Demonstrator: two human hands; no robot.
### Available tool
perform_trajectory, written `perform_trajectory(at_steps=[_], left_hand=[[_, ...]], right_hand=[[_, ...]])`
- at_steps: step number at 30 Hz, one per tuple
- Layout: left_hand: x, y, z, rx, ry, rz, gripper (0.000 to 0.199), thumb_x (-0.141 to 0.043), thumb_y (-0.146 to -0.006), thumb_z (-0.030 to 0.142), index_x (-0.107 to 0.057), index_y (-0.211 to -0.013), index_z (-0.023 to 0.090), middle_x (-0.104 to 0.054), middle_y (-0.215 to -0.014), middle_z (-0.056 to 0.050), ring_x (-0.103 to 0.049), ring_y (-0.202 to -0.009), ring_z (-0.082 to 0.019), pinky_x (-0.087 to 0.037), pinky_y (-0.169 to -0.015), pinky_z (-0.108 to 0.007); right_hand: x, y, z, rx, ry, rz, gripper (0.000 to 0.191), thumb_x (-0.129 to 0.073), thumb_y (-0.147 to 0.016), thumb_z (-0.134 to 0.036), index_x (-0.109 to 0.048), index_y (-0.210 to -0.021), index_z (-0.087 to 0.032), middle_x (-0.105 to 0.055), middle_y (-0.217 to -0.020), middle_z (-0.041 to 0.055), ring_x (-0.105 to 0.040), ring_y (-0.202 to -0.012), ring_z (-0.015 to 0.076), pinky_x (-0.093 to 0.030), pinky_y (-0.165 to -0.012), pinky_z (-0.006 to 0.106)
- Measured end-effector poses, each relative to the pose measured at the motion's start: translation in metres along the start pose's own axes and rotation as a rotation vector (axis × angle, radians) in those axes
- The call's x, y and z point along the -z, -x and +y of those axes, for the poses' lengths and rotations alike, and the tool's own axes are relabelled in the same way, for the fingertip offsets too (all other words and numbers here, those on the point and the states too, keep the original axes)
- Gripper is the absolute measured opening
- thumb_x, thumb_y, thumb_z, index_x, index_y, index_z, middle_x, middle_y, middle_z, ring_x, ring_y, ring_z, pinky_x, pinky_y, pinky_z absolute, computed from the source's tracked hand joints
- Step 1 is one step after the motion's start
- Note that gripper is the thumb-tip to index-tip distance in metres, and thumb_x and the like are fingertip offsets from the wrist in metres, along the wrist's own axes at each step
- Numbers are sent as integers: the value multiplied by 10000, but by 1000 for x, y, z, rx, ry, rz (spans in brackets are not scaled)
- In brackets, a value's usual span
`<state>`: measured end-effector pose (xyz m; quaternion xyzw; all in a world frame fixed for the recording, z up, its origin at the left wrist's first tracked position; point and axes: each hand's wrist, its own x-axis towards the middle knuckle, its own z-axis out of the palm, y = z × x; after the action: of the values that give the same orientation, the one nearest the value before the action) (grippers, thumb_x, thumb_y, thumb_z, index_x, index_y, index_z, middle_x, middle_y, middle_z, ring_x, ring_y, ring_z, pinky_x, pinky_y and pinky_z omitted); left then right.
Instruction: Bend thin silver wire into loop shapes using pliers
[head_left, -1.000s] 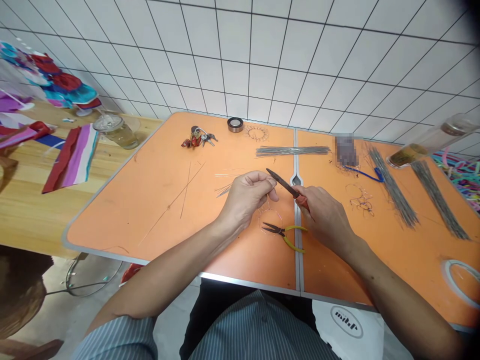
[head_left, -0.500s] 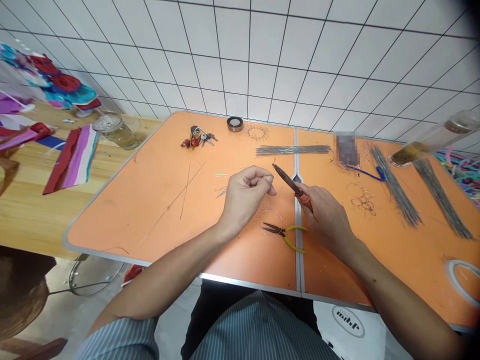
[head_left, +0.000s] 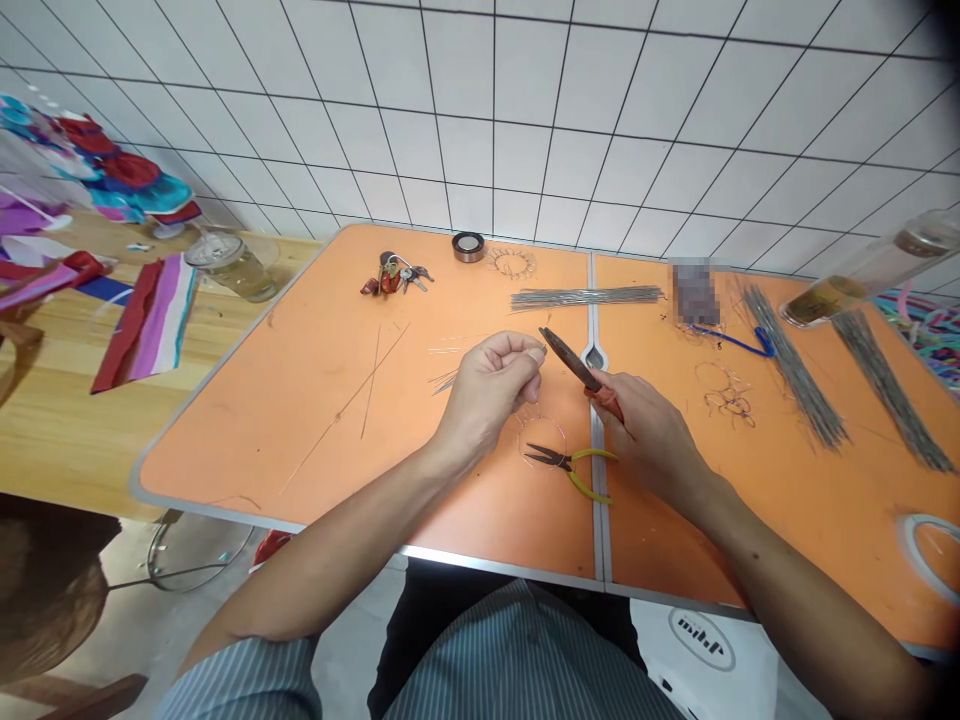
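Note:
My left hand [head_left: 491,385] is closed in a pinch, with a tiny bit of wire showing at the fingertips. Just below those fingers is a thin wire ring [head_left: 519,440], which seems to hang from them. My right hand [head_left: 660,430] grips rusty dark pliers with red-orange handles [head_left: 574,362]; their tips point up and left, close beside my left fingertips. On the table beneath lies a pair of yellow-handled needle-nose pliers [head_left: 581,458], partly behind the ring's outline.
On the orange table [head_left: 300,400] lie keys [head_left: 397,275], a tape roll [head_left: 469,247], another wire ring [head_left: 512,263] and bundles of straight wire [head_left: 585,297]. At right are tangled wire loops [head_left: 727,395] and a tilted-looking glass bottle [head_left: 862,270]. A lidded cup [head_left: 236,265] stands left.
The plier tips have shifted slightly left, nearer my left fingertips. My left fingers have curled in a little. The view has tilted slightly; the table items have stayed put.

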<state>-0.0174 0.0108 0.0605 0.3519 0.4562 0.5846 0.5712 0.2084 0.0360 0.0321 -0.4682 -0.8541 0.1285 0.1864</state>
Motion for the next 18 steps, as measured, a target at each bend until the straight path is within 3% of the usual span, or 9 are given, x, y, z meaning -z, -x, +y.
perform_trajectory(at_steps=[10,15,18], left_hand=[[0,-1,-2,43,24,-20,229,-844,-819,376,-734,-864,181,-540,-533,56,-349,-464,-62,-202,-474,-229],[2,-4,-4,-8,-30,-50,164,-784,-864,331,-723,-849,179,-680,-657,1,-458,-526,-77,-327,-525,-229],[3,-4,-3,26,-33,-68,189,-778,-856,323,-685,-784,175,-693,-683,-9,-428,-508,-64,-292,-502,-229]], right_hand=[[1,2,2,3,5,-13,320,-468,-1108,-280,-673,-1351,-250,-773,-1132,111,-693,-1029,298,-497,-779,397],[1,2,6,24,60,-17,366,-427,-1121,-289,-671,-1390,-246,-766,-1124,121,-681,-1000,296,-481,-755,391],[1,1,8,17,63,-25,402,-411,-1127,-285,-663,-1436,-240,-763,-1114,118,-674,-1018,302,-474,-757,394]])
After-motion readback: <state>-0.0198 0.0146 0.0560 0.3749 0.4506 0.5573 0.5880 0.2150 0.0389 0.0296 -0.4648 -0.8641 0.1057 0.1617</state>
